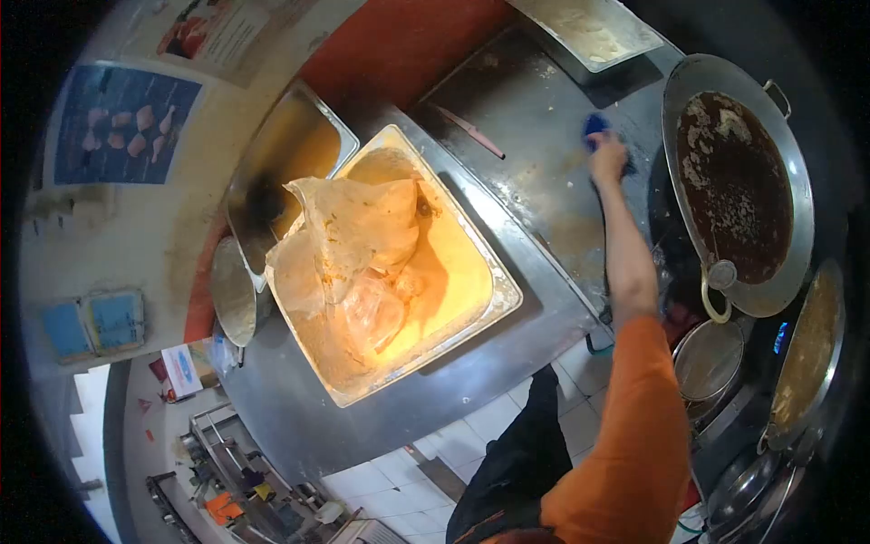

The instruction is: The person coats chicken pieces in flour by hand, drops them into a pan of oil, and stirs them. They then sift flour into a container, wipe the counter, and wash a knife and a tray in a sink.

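Observation:
My right hand (608, 158), at the end of an orange sleeve, reaches far out over the metal counter (544, 109). Its fingers are closed on a small dark-blue scrubber (595, 127), held low against the stained surface; the hand covers part of it. To the left of this hand lies a knife (475, 132) with a pinkish handle. On the right, a wide wok (736, 190) of dark, foamy oil stands near my forearm. My left hand is out of the picture.
A large tray (458, 352) holds yellowish flour, a crumpled cloth-like sheet and a plastic bag. Another tray (603, 62) of pale contents sits at the counter's back. A strainer (710, 361) and a second pan (807, 354) line the right side, near a blue flame (780, 337).

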`<state>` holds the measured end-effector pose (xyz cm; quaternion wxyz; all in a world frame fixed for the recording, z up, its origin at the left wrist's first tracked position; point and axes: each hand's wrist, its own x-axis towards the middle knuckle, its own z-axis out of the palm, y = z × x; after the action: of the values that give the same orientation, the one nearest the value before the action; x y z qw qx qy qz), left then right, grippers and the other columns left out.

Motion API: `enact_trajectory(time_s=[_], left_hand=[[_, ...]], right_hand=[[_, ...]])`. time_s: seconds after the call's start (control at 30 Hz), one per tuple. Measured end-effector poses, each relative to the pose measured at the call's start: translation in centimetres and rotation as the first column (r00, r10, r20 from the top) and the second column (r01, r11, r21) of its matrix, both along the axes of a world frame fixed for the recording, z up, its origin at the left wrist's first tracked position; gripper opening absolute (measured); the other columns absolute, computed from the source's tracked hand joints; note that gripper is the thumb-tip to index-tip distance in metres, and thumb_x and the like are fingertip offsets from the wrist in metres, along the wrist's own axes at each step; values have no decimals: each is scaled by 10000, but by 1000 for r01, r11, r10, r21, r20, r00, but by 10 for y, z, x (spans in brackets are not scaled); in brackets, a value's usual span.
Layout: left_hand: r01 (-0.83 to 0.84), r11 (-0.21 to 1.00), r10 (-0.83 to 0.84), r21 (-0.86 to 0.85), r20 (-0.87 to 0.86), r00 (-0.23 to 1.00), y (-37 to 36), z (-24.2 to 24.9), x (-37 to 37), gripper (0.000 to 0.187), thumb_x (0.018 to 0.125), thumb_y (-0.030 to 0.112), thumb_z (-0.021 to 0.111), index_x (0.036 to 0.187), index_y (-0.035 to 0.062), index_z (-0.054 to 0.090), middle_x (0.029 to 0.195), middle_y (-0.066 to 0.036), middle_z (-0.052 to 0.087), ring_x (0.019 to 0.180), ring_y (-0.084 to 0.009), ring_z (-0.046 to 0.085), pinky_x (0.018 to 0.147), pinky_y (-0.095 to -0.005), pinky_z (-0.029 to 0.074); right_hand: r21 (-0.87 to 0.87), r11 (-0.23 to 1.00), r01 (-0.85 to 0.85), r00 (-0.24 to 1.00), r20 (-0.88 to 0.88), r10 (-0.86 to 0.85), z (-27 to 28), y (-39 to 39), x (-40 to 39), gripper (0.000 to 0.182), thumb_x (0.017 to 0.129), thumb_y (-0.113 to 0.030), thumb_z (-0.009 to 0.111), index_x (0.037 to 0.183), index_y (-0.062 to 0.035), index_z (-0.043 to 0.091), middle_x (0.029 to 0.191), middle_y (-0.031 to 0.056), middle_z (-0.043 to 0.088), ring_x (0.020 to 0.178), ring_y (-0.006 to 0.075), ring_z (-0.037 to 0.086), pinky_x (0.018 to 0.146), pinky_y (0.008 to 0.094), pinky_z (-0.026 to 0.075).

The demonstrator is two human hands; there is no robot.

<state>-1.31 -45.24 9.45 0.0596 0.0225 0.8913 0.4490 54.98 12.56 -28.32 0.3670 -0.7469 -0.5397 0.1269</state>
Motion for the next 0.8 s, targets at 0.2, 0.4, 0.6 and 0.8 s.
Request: enact_trajectory(time_s=[0.2, 0.4, 0.6, 0.8], left_hand=[[-2, 1000, 2, 1, 31, 1000, 14, 2, -6, 275, 825, 131, 592, 1085, 40, 600, 1023, -113, 617, 935, -234, 594, 842, -378, 488], [17, 1000, -17, -5, -3, 1000, 21, 7, -10, 288, 825, 123, 588, 1101, 42, 591, 1031, -108, 611, 943, -232, 592, 846, -379, 487], [12, 1000, -12, 4, 8, 1000, 17, 12, -15, 302, 824, 114, 585, 1117, 43, 582, 1040, -103, 605, 951, -230, 591, 851, -380, 487], [28, 1000, -28, 14, -7, 1000, 1, 19, -16, 316, 824, 106, 581, 1134, 45, 573, 1048, -99, 599, 958, -229, 589, 855, -381, 487]], right_hand=[[-100, 801, -591, 782, -315, 538, 50, -102, -81, 300, 713, 35, 483, 857, -52, 731, 1057, 175, 653, 1090, 312, 579, 972, 384, 421], [-111, 909, 401, 848, 421, -323, 17, -1, 54, 201, 932, -83, 488, 1003, -25, 667, 1183, 182, 601, 1103, 330, 568, 867, 440, 506], [-773, 625, -111, 839, 264, 476, -3, -119, 2, 233, 838, -154, 574, 983, -24, 702, 1129, 208, 640, 1074, 371, 600, 889, 464, 518], [-639, 731, -239, 951, -1, 310, 97, -126, -9, 484, 735, -173, 699, 1189, -21, 625, 1248, 224, 595, 1209, 427, 501, 1057, 497, 388]])
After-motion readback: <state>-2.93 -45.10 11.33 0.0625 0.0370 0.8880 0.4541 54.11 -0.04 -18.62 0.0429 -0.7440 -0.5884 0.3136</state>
